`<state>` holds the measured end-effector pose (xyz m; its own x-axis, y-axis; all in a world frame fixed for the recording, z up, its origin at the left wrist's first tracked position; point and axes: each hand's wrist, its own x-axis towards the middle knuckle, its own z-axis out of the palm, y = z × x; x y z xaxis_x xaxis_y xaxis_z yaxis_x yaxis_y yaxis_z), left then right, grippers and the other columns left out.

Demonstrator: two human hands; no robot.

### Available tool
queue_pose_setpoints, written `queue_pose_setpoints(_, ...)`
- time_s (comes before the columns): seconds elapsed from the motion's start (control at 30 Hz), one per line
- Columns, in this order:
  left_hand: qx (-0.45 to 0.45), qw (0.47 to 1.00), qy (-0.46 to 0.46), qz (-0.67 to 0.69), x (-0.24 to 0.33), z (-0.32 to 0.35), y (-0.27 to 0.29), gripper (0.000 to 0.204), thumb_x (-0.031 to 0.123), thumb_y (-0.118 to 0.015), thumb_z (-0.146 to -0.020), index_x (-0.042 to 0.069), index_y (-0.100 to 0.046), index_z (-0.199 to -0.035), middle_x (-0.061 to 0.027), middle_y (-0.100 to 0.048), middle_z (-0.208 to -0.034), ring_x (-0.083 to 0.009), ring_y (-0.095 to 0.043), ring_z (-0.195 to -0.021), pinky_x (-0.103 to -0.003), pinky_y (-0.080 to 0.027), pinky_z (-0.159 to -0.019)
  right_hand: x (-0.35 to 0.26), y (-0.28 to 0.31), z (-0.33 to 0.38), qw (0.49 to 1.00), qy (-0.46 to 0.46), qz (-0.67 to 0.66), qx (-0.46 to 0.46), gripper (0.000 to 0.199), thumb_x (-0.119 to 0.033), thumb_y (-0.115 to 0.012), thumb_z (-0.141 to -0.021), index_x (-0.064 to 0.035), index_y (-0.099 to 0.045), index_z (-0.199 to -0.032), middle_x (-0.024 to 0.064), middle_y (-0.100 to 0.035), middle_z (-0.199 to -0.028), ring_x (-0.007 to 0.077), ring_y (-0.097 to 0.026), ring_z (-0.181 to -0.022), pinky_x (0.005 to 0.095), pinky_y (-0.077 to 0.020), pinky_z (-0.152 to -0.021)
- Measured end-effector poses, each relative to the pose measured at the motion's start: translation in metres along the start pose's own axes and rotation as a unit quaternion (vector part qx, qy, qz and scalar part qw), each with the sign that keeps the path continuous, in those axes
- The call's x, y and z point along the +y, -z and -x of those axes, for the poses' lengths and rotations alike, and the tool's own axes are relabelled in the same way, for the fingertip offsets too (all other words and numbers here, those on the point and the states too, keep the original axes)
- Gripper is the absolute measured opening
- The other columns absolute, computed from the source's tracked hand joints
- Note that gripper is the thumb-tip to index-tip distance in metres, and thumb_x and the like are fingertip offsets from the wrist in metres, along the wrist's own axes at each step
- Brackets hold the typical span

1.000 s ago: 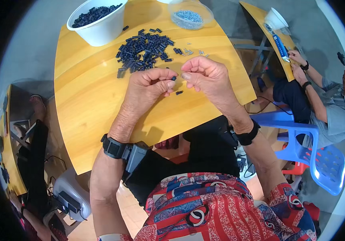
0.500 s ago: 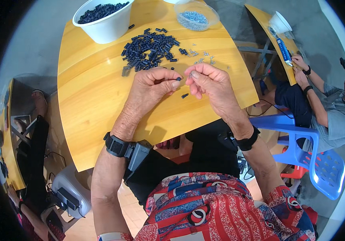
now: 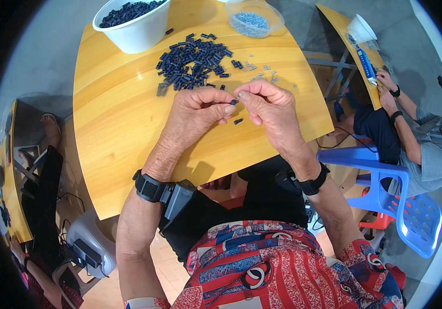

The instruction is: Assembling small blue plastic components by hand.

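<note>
Between the thumb and forefinger of my left hand (image 3: 200,110) is a small black plastic piece (image 3: 233,102). My right hand (image 3: 270,108) pinches a small silvery screw (image 3: 239,96) right at that piece; whether the screw has entered it I cannot tell. Both hands meet above the wooden table (image 3: 128,123). Just below the fingertips lies a loose black piece (image 3: 238,121). Beyond my left hand spreads a pile of black plastic pieces (image 3: 190,62). Several loose screws (image 3: 260,76) are scattered beyond my right hand.
A white tub (image 3: 137,36) full of black pieces stands at the far left, and a clear bowl (image 3: 256,20) of screws at the far right. To the right, a co-worker (image 3: 421,134) sits at another table, near a blue plastic chair (image 3: 385,175).
My right hand has moved left and brought the screw up against the black piece. My left hand has barely shifted and still holds its piece.
</note>
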<state>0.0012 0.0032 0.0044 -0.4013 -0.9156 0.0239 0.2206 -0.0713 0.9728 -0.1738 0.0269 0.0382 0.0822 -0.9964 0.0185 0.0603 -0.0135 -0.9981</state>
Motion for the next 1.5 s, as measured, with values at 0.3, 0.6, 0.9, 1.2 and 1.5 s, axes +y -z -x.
queue_pose_setpoints(0.3, -0.006, 1.0, 0.008, 0.019, 0.002, 0.0, 0.002, 0.016, 0.005, -0.07, -0.081, -0.002, -0.068, -0.096, -0.0035, -0.066, -0.079, -0.0079, -0.059, -0.066, -0.022, -0.051, -0.062, -0.001, -0.006, 0.001, 0.999, -0.001, -0.03, 0.03, 0.008, -0.008, -0.063, -0.088, -0.0008, -0.066, -0.091, -0.0036, -0.057, -0.067, 0.0013, -0.042, -0.053, 0.0159, -0.0321, -0.045)
queue_pose_setpoints(0.6, -0.004, 0.992, 0.028, 0.119, 0.006, -0.001, 0.005, 0.016, 0.006, -0.065, -0.086, 0.0, -0.067, -0.1, -0.0061, -0.068, -0.087, -0.0117, -0.063, -0.075, -0.024, -0.052, -0.067, 0.001, -0.007, 0.013, 0.999, -0.025, -0.036, 0.021, 0.008, -0.008, -0.062, -0.089, -0.0009, -0.065, -0.091, -0.0039, -0.053, -0.064, 0.002, -0.042, -0.053, 0.017, -0.0338, -0.046)
queue_pose_setpoints(0.9, 0.025, 0.979, 0.04, 0.198, 0.004, -0.001, 0.008, 0.016, 0.007, -0.067, -0.085, 0.0, -0.068, -0.099, -0.0034, -0.066, -0.08, -0.0086, -0.055, -0.065, -0.021, -0.046, -0.06, 0.002, -0.017, 0.016, 0.997, -0.046, -0.052, -0.017, 0.009, -0.01, -0.062, -0.089, -0.002, -0.066, -0.092, -0.0002, -0.062, -0.076, 0.0038, -0.053, -0.06, 0.017, -0.0394, -0.049)
queue_pose_setpoints(1.2, 0.04, 0.984, 0.039, 0.171, 0.009, 0.001, 0.006, 0.015, 0.004, -0.065, -0.084, 0.0, -0.069, -0.097, -0.0031, -0.065, -0.075, -0.0085, -0.056, -0.064, -0.021, -0.047, -0.059, -0.001, -0.014, 0.011, 0.997, -0.021, -0.074, -0.011, 0.01, -0.01, -0.061, -0.089, -0.001, -0.065, -0.091, 0.0021, -0.064, -0.081, 0.0061, -0.058, -0.065, 0.0184, -0.0424, -0.052)
queue_pose_setpoints(1.5, 0.021, 0.995, 0.021, 0.096, 0.008, 0.002, 0.002, 0.014, 0.003, -0.063, -0.086, -0.001, -0.067, -0.099, -0.0105, -0.07, -0.091, -0.0112, -0.063, -0.074, -0.025, -0.053, -0.066, -0.001, -0.007, 0.007, 0.996, -0.023, -0.091, -0.011, 0.011, -0.011, -0.061, -0.09, -0.0002, -0.064, -0.091, 0.0021, -0.063, -0.078, 0.0056, -0.054, -0.062, 0.0189, -0.0414, -0.052)
